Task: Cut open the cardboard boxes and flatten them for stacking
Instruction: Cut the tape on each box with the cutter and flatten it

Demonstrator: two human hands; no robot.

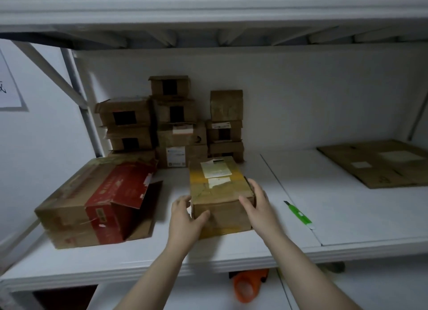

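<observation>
A taped brown cardboard box (pixel 220 189) with yellow tape and white labels on top sits in the middle of the white shelf (pixel 162 258). My left hand (pixel 185 217) grips its near left corner, thumb on the front face. My right hand (pixel 257 203) presses on its right side, fingers spread along the edge. A green utility knife (pixel 298 214) lies on the shelf to the right of the box, apart from both hands. A flattened cardboard sheet (pixel 379 164) lies at the far right.
A large opened box with a red printed panel (pixel 99 203) lies on the left. Several small boxes (pixel 171 124) are stacked against the back wall. An orange object (pixel 247 286) sits below the shelf edge. Another shelf hangs overhead.
</observation>
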